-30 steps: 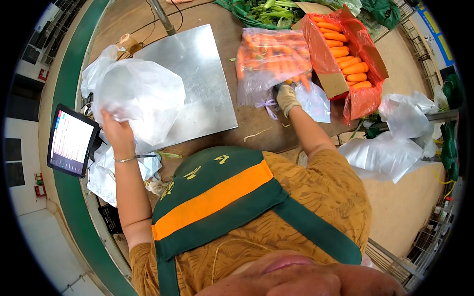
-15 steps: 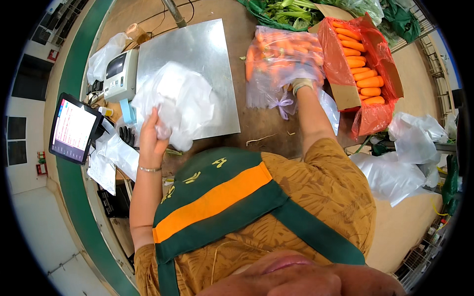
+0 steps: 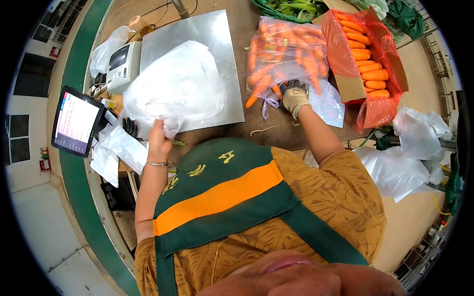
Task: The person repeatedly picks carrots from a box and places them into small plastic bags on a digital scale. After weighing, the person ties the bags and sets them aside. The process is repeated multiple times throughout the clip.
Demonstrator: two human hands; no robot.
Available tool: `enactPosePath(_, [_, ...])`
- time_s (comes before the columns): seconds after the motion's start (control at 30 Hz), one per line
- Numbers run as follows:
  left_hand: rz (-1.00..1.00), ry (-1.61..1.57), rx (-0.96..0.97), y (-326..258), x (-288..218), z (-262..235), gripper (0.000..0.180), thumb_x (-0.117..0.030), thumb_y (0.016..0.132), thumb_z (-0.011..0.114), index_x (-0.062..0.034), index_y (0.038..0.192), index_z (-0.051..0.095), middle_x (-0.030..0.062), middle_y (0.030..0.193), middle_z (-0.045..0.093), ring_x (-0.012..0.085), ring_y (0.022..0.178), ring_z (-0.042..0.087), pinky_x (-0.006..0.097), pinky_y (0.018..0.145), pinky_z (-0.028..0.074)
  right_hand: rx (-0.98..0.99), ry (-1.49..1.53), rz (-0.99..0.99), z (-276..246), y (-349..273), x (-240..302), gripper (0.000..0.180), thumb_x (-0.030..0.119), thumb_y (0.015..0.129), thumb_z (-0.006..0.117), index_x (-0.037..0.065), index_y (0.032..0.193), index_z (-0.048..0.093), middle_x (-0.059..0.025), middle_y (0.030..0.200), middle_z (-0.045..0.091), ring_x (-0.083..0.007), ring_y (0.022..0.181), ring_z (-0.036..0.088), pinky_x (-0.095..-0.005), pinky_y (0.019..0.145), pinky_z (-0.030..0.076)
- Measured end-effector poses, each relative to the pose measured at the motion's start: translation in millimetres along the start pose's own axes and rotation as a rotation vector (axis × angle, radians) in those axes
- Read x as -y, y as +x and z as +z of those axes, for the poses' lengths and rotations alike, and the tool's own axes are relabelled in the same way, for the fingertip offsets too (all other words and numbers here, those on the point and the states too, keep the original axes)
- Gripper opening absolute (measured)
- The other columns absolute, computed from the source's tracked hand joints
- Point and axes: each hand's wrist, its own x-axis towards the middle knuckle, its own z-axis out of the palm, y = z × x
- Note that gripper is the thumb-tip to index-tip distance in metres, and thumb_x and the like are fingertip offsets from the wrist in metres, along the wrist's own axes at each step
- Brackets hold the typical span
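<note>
Across the brown tabletop, the biggest change is happening on the metal plate: the white plastic bag, bunched half a second ago, is now spreading wide and puffed over it. The cardboard box is standing at the right, its contents looking unchanged. Between plate and box, the clear carrot bag is lying on the tabletop, and carrot tips are now poking out more plainly along its near edge. The right hand, gloved, is now showing outside the film, where it was partly covered before. For the work in hand, this is probably meaning that the white bag is being straightened while the carrots are being handled at their bag's near edge.

The left hand is pinching the white bag's near edge; the right grip is touching the carrot tips, but whether it is closing on one I cannot tell.

Counting down in size: one plate is lying there, one white bag on it, one box, one carrot bag, two hands. Roughly a dozen carrots are showing in the box; film is blurring those in the bag beyond counting.
</note>
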Motion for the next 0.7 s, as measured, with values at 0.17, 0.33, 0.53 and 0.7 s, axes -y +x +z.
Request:
enactPosePath(0.17, [-0.028, -0.043, 0.012, -10, -5, 17, 0.017, -0.014, 0.096, 0.054, -0.0048, 0.109, 0.057, 0.0038, 0.095, 0.062, 0.0187, 0.085, 0.063, 0.033, 0.075, 0.055, 0.207, 0.098, 0.135, 17, 29, -6, 0.039, 0.029, 0.096, 0.043, 0.011, 0.124, 0.062, -0.0207, 0.121, 0.063, -0.0348, 0.110, 0.063, -0.0440, 0.094, 0.049])
enactPosePath(0.33, [0.038, -0.048, -0.007, -16, -20, 12, 0.008, -0.011, 0.093, 0.059, -0.0071, 0.099, 0.058, -0.0002, 0.080, 0.057, 0.0110, 0.069, 0.055, 0.026, 0.061, 0.047, 0.430, 0.204, 0.169, -22, 31, 8, 0.045, 0.033, 0.095, 0.044, 0.006, 0.128, 0.059, -0.0207, 0.127, 0.060, -0.0355, 0.115, 0.060, -0.0463, 0.096, 0.047])
enactPosePath(0.53, [0.277, 0.318, 0.183, -57, -47, 35, 0.022, -0.007, 0.087, 0.066, -0.0032, 0.106, 0.055, 0.0011, 0.081, 0.057, 0.0105, 0.065, 0.052, 0.025, 0.060, 0.045, -0.028, -0.201, 0.152, 13, 6, 36, 0.044, 0.036, 0.091, 0.049, 0.018, 0.131, 0.056, -0.0154, 0.122, 0.063, -0.0345, 0.108, 0.063, -0.0471, 0.087, 0.050])
enactPosePath(0.7, [0.281, 0.344, 0.265, -63, -60, 31, 0.026, -0.009, 0.085, 0.069, -0.0014, 0.105, 0.054, 0.0014, 0.078, 0.056, 0.0105, 0.064, 0.051, 0.026, 0.059, 0.044, 0.190, 0.233, 0.284, 3, 12, 32, 0.041, 0.033, 0.093, 0.046, 0.015, 0.128, 0.060, -0.0170, 0.122, 0.063, -0.0335, 0.111, 0.062, -0.0466, 0.089, 0.050])
